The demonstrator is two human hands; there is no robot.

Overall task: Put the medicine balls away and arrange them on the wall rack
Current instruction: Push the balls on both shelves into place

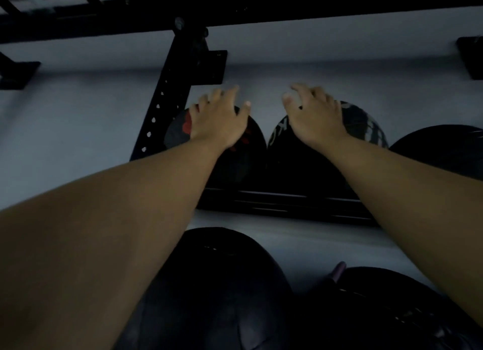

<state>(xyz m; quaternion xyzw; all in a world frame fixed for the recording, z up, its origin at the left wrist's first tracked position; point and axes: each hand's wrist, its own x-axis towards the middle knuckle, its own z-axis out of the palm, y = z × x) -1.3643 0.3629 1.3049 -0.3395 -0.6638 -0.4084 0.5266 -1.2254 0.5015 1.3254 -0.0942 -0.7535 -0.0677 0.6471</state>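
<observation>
Three black medicine balls sit side by side on the upper shelf of the black wall rack (282, 200): one with red markings (235, 164), one with grey lettering (308, 166), and a third (449, 148) at the right edge. My left hand (218, 121) lies open over the top of the red-marked ball, fingers spread. Over the top of the grey-lettered ball is my right hand (312, 117), also open with fingers spread. Whether the palms press on the balls is unclear. Two more black balls (217, 292) (376, 313) rest on a lower level close to me.
A black perforated rack upright (167, 98) rises left of the red-marked ball, under a black crossbar (313, 12). Black wall brackets (15, 72) (473, 56) stick out at far left and far right. The wall (78, 130) behind is pale grey.
</observation>
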